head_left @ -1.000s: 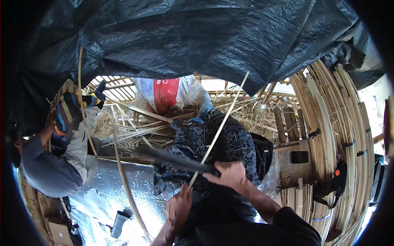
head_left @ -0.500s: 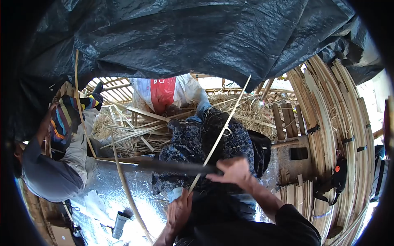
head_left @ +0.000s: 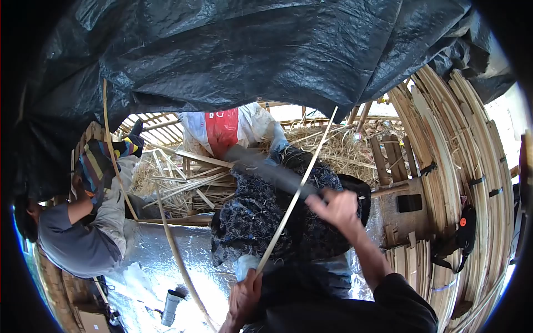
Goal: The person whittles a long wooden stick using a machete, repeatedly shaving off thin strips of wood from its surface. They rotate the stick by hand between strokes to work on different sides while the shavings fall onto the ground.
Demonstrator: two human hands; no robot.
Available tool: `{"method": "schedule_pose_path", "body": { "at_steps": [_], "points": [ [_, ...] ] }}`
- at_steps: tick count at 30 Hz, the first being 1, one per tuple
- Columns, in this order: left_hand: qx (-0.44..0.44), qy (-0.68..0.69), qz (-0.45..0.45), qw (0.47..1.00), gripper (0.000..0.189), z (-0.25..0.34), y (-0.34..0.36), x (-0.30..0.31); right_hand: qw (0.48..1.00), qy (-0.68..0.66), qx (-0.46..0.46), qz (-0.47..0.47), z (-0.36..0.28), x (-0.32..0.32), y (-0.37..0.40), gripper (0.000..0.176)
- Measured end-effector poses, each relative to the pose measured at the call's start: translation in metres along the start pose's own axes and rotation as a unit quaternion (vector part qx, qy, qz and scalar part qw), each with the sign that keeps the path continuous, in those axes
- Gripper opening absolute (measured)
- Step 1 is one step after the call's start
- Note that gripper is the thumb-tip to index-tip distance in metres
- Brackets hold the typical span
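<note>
My left hand point(head_left: 244, 297) grips the near end of a thin pale bamboo strip point(head_left: 302, 183) that slants up and to the right toward the black tarp. My right hand point(head_left: 336, 210) holds the handle of a long dark blade point(head_left: 266, 169), blurred, raised and lying across the strip above my lap. A dark patterned cloth point(head_left: 261, 216) covers my knees beneath both.
A black tarp point(head_left: 239, 50) hangs overhead. Another person in a grey shirt point(head_left: 78, 241) sits at the left with a bent strip point(head_left: 114, 155). Straw and split bamboo point(head_left: 177, 177) lie ahead, coiled bamboo strips point(head_left: 466, 155) stand at the right, a silver mat point(head_left: 155, 250) below.
My right hand has swung the blade up and away from the strip's lower part, from level to slanting up-left. My left hand slid slightly lower on the strip.
</note>
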State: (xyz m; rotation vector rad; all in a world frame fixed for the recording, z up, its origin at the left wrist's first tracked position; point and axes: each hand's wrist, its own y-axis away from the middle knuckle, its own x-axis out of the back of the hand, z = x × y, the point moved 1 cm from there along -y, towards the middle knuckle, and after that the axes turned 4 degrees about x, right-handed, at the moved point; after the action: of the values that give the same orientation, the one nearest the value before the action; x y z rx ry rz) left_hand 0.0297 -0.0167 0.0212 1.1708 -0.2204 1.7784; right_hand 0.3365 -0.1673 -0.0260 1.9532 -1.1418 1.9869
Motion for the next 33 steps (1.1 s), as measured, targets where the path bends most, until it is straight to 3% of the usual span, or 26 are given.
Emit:
{"method": "schedule_pose_path", "body": {
  "at_steps": [1,3,4,5,9,11,12,13,14,15,17,19,20,21,22,23,24,25,27,28,31,32,33],
  "points": [
    [-0.001,-0.005,0.001,1.000,0.019,-0.004,0.007,-0.001,0.991,0.020,-0.131,-0.017,0.020,-0.008,-0.002,0.054],
    [-0.015,0.033,-0.001,0.999,0.018,-0.005,0.012,-0.003,0.987,0.018,-0.160,0.013,0.035,-0.015,-0.006,0.055],
    [-0.017,0.037,0.006,0.999,0.018,-0.002,0.005,-0.008,0.935,0.282,0.060,0.205,0.021,-0.014,0.004,0.057],
    [-0.017,0.050,0.021,0.998,0.018,0.006,-0.003,-0.008,0.993,-0.001,-0.106,-0.051,0.007,-0.001,0.009,0.058],
    [-0.037,0.082,0.019,0.996,0.017,0.023,-0.019,-0.002,0.975,-0.166,0.142,-0.048,-0.051,0.021,0.022,0.063],
    [-0.042,0.057,0.013,0.997,0.016,0.014,-0.015,-0.001,0.979,-0.143,0.140,-0.039,-0.038,0.028,0.015,0.061],
    [-0.042,0.048,0.013,0.998,0.016,0.007,-0.007,0.002,0.983,-0.143,0.112,0.012,-0.020,0.028,0.008,0.058],
    [-0.025,0.052,0.011,0.998,0.016,-0.001,0.003,0.004,0.992,-0.051,0.091,0.066,0.001,0.007,0.013,0.056],
    [-0.011,0.057,0.010,0.998,0.016,-0.007,0.008,0.006,0.997,0.031,-0.002,0.066,0.020,-0.002,0.012,0.055],
    [-0.013,0.052,0.010,0.999,0.016,-0.009,0.009,0.007,0.950,0.273,0.072,0.135,0.031,0.000,0.002,0.054],
    [-0.004,0.069,0.007,0.998,0.017,-0.011,0.011,0.002,0.984,0.072,-0.114,0.114,0.049,-0.021,0.012,0.052],
    [-0.012,0.098,0.012,0.995,0.019,-0.006,-0.003,-0.003,0.983,0.139,0.002,0.119,0.019,-0.018,0.023,0.052],
    [-0.004,0.114,0.005,0.993,0.021,-0.005,-0.008,-0.004,0.994,-0.064,-0.086,-0.031,0.003,-0.003,0.024,0.054],
    [0.000,0.133,-0.002,0.991,0.023,-0.001,-0.013,-0.006,0.996,-0.005,0.058,0.066,-0.012,-0.009,0.037,0.058],
    [-0.001,0.135,-0.007,0.991,0.023,0.004,-0.017,-0.006,0.986,-0.153,0.051,0.041,-0.027,0.003,0.034,0.059],
    [0.004,0.219,-0.047,0.975,0.025,0.009,-0.020,-0.006,0.985,-0.118,0.096,-0.076,-0.039,0.021,0.032,0.059],
    [0.009,0.298,-0.083,0.951,0.028,0.012,-0.022,-0.004,0.976,-0.154,0.143,-0.051,-0.042,0.023,0.031,0.058],
    [0.008,0.293,-0.084,0.952,0.028,0.013,-0.023,0.000,0.963,-0.191,0.190,-0.022,-0.045,0.023,0.029,0.057],
    [0.142,0.478,-0.259,0.828,0.031,0.012,-0.020,0.008,0.954,-0.212,0.210,-0.018,-0.041,0.023,0.023,0.057],
    [0.142,0.473,-0.257,0.831,0.031,0.011,-0.021,0.013,0.945,-0.229,0.233,-0.018,-0.040,0.024,0.020,0.056],
    [0.206,0.626,-0.354,0.664,0.039,0.012,-0.020,0.016,0.945,-0.233,0.228,0.001,-0.051,0.032,0.010,0.059],
    [0.194,0.659,-0.370,0.625,0.042,0.013,-0.018,0.015,0.946,-0.240,0.217,0.007,-0.056,0.035,0.009,0.058],
    [0.196,0.661,-0.371,0.622,0.042,0.012,-0.017,0.013,0.946,-0.240,0.217,0.003,-0.058,0.034,0.010,0.058]
  ]
}}
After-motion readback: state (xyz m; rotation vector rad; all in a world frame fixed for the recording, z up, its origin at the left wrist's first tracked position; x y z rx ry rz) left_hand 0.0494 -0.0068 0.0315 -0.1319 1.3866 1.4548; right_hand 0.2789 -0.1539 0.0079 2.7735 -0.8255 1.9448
